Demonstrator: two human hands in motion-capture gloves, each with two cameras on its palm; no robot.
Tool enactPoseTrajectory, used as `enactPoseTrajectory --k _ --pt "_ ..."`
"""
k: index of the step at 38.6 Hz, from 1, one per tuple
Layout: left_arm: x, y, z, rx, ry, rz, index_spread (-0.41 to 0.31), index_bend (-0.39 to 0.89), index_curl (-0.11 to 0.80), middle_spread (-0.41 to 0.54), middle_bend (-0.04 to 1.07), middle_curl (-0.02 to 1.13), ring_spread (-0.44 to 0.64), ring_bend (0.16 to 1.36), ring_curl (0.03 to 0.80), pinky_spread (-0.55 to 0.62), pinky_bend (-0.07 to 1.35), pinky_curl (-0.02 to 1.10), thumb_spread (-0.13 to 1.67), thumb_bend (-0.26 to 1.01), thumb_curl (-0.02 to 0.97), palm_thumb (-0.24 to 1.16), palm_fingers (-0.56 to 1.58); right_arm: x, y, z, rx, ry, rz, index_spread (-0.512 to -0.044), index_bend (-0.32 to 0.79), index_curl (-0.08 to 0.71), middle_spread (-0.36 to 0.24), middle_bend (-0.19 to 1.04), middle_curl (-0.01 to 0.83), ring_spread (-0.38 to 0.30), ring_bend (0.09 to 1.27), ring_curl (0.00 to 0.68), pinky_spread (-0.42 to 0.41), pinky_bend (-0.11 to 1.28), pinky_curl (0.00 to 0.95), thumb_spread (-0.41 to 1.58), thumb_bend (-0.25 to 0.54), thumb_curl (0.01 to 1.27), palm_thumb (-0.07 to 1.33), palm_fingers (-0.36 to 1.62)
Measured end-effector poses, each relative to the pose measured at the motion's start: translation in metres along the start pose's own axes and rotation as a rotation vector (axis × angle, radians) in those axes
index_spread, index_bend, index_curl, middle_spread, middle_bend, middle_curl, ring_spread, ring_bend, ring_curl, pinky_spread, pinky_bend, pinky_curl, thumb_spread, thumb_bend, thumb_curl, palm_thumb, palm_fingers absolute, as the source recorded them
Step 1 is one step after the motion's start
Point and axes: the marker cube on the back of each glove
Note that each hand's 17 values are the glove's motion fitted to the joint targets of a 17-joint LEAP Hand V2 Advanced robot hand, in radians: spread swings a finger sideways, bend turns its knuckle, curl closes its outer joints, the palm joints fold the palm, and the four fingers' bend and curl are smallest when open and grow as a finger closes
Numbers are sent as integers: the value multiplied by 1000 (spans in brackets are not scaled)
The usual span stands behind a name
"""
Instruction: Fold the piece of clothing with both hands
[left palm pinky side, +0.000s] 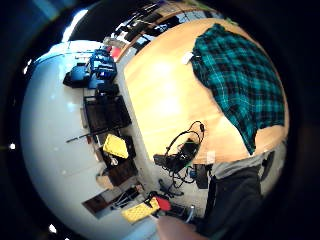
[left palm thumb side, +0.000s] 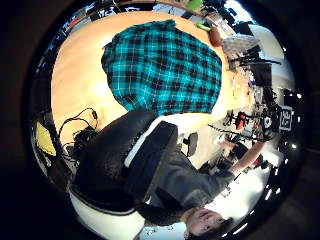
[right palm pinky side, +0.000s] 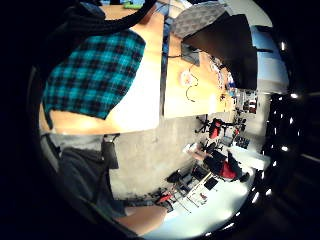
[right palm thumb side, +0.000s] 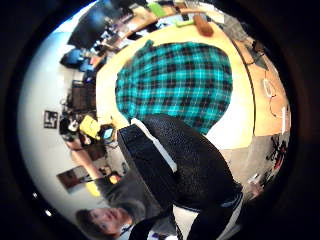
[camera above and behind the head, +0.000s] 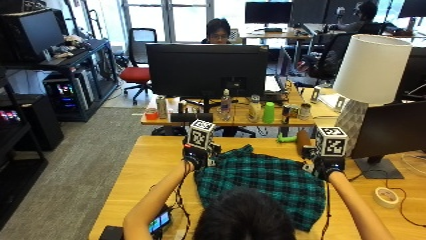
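Teal-and-black plaid shirt (camera above and behind the head: 263, 185) lies spread flat on the light wooden table (camera above and behind the head: 143, 167), unfolded, in front of the person. Left hand (camera above and behind the head: 196, 159) and right hand (camera above and behind the head: 327, 167), both in black gloves, are raised over the shirt's far corners, forearms reaching forward. Finger positions cannot be determined; no cloth is seen in either hand.

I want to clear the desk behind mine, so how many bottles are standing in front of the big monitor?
3, as far as shows: a clear bottle, another bottle beside it, and a green bottle, in a row on that desk. Others may be hidden.
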Motion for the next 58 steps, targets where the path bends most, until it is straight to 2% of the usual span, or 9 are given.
enactPoseTrajectory --k 12,20,31,36,40,44,51,53,58 --pt "35 9 60 34 90 137 -9 148 164 297 171 184 483 572 198 469 405 261 1017 -24 206 46 -64 -5 8 62 -6 -91 -54 -369 58 97 -49 268 321 41 594 308 192 617 350 1139 4 206 241 265" --pt "75 2 132 -119 120 248 -5 175 208 278 173 199 450 603 217 456 390 272 1008 -21 225 58 3 -6 1 127 -128 -67 -65 -359 84 101 -26 282 337 41 617 318 179 622 350 1146 -3 225 308 309" --pt "95 3 185 -315 45 309 8 159 250 240 193 239 391 631 233 436 348 273 1000 -23 242 69 96 -4 -10 188 -245 -53 -76 -318 87 123 -24 314 368 4 662 344 118 607 352 1145 -5 250 408 469" --pt "99 -8 223 -409 -9 331 26 94 235 211 184 255 382 657 246 386 461 314 976 -20 253 90 187 -7 -10 219 -320 -45 -91 -310 73 122 -28 307 373 -16 685 357 97 611 354 1144 -9 255 436 507" --pt "101 -22 254 -338 -116 311 59 33 194 181 193 267 324 683 254 243 652 364 953 -13 267 130 320 -12 -12 245 -345 19 -92 -310 88 126 -32 327 386 -39 676 360 65 616 355 1142 33 278 542 562" --pt "107 -2 246 -228 -167 307 45 71 189 106 232 301 219 657 264 80 726 392 947 -15 276 156 451 -15 -17 266 -360 89 -109 -289 118 146 -46 357 400 -67 650 356 13 597 349 1134 62 301 642 671" --pt "114 3 242 -136 -176 268 -33 151 215 -27 243 338 13 627 281 -185 749 395 1006 39 296 293 769 -27 -19 273 -260 120 -142 -286 127 175 -66 319 406 -99 628 366 -84 613 359 1087 104 338 814 799" --pt "113 -1 242 -86 -208 266 -38 110 211 -42 218 335 -7 607 280 -210 736 390 1003 13 292 280 734 -29 -19 272 -212 122 -145 -288 117 178 -72 311 407 -108 615 363 -110 608 355 1072 102 344 840 832" --pt "110 -9 240 -32 -246 287 -110 155 248 -128 229 371 -122 557 298 -309 724 395 1092 82 313 438 953 -29 -21 270 -108 128 -155 -270 184 224 -99 291 413 -155 596 367 -219 610 356 1022 145 384 985 1130"
